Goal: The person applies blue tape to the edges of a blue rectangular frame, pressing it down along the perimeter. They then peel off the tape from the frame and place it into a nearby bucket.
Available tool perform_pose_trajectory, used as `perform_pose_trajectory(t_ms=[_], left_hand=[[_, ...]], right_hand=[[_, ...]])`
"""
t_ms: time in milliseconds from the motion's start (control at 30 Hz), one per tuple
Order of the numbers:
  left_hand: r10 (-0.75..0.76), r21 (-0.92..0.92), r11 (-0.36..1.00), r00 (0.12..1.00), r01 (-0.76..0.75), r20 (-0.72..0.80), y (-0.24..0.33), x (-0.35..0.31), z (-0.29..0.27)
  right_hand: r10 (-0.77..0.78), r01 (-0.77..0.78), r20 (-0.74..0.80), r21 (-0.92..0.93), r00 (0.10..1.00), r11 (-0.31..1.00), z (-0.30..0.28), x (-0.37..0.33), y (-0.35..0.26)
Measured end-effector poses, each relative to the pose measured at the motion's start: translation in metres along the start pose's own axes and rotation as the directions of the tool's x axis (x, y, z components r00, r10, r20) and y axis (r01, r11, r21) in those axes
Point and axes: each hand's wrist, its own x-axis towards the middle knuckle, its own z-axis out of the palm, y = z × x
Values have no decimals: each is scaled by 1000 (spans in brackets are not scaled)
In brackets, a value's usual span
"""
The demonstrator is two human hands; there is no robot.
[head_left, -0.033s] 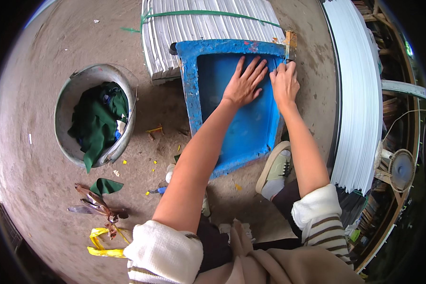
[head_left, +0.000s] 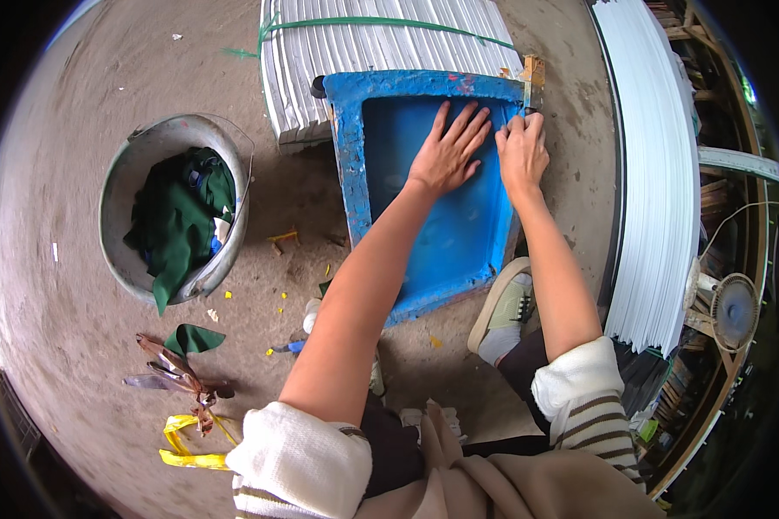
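Observation:
A blue, paint-crusted frame (head_left: 348, 147) with a translucent blue sheet (head_left: 437, 251) across it lies tilted, its far end against a bundle of white sheets. My left hand (head_left: 446, 154) is open, palm down and fingers spread on the blue sheet near its far right corner. Beside it, my right hand (head_left: 523, 156) is closed at the frame's right rail, fingers curled and pressed together. What the right fingers hold, if anything, is hidden. Just beyond them, a short wooden piece (head_left: 534, 76) sits at the frame's far right corner.
To the left stands a grey bucket (head_left: 117, 216) with dark green cloth (head_left: 177, 221). The strapped white bundle (head_left: 372, 48) lies beyond the frame, and a tall white stack (head_left: 653, 190) to the right, near a fan (head_left: 736, 310). Yellow strap (head_left: 177, 445) and scraps litter the concrete floor.

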Motion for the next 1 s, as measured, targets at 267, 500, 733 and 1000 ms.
perform_pose_trajectory(t_ms=[267,500,733,1000], left_hand=[[-7,43,999,1000,6,23,-5,-1,-3],[6,92,996,1000,-5,-8,-3,2,3],[2,5,1000,1000,-2,8,-4,2,3],[0,6,1000,1000,0,25,-4,1,-1]], right_hand=[[165,-184,94,242,982,953,-12,2,-4],[194,-230,165,243,967,942,-10,13,-2],[132,-131,-75,23,988,991,2,7,-11],[284,-299,115,144,952,943,-6,14,-21]])
